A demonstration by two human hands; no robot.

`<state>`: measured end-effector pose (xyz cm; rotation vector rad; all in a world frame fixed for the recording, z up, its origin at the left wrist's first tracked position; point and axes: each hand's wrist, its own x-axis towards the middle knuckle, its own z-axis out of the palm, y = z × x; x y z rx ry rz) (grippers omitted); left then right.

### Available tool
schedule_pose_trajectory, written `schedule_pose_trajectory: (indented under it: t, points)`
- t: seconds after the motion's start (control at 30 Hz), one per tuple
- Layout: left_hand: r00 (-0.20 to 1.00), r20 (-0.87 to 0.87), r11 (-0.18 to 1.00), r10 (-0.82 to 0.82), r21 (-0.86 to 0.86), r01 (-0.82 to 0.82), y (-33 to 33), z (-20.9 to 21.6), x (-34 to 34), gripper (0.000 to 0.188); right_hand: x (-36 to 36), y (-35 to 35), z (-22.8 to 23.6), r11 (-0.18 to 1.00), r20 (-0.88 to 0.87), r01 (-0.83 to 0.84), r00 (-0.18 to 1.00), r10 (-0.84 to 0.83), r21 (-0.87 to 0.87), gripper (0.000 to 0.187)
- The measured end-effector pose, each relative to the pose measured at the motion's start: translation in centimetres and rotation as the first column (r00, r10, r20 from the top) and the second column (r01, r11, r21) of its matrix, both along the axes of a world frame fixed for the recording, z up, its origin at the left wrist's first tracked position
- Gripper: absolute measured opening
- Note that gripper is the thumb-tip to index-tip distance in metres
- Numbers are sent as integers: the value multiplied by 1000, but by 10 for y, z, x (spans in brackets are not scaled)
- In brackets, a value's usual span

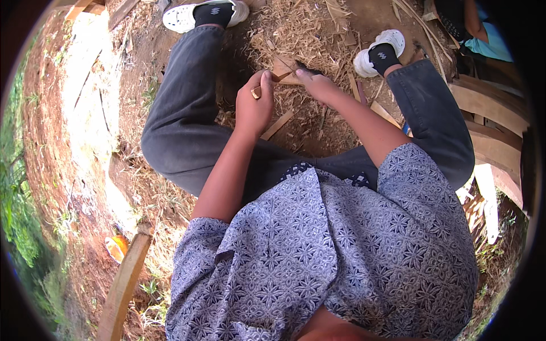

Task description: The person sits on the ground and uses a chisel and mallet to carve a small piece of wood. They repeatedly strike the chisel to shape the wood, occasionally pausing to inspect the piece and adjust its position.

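Note:
Between my lower legs, my two hands meet above a pale wooden block on the ground. My left hand, with a gold ring on one finger, is closed on a small brown strip of wood that points toward the right hand. My right hand is closed round a dark, knife-like tool; its thin blade seems to lie close to the strip. The fingers hide most of the tool's handle, and whether blade and strip touch is too small to tell.
Wood shavings cover the ground between my white shoes. Curved wooden pieces are stacked at the right. A wooden post stands at the lower left, beside an orange scrap. Another person's arm shows at the upper right.

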<state>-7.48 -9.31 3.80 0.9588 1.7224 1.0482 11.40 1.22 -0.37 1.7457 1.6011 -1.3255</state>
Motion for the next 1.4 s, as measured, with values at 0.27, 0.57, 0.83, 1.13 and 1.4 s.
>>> schedule_pose_trajectory:
  t: [0.27,0.57,0.83,1.13,1.4]
  points:
    - [971,208,993,117,-56,-107,5,-9,-6,48,9,-9,-48,935,-19,-144,987,159,323,96]
    - [968,229,993,108,-63,-96,4,-23,-8,47,3,-1,-30,960,49,-177,984,171,218,96]
    - [986,142,996,86,-29,-83,8,-25,-12,49,15,-20,-42,961,-80,109,993,-91,256,88]
    - [999,32,999,-10,45,8,7,-16,6,43,8,-24,-52,926,-82,-16,995,51,378,79]
    - [968,-208,983,-138,90,160,5,-2,16,33,41,-15,-91,900,38,-100,995,92,425,69]
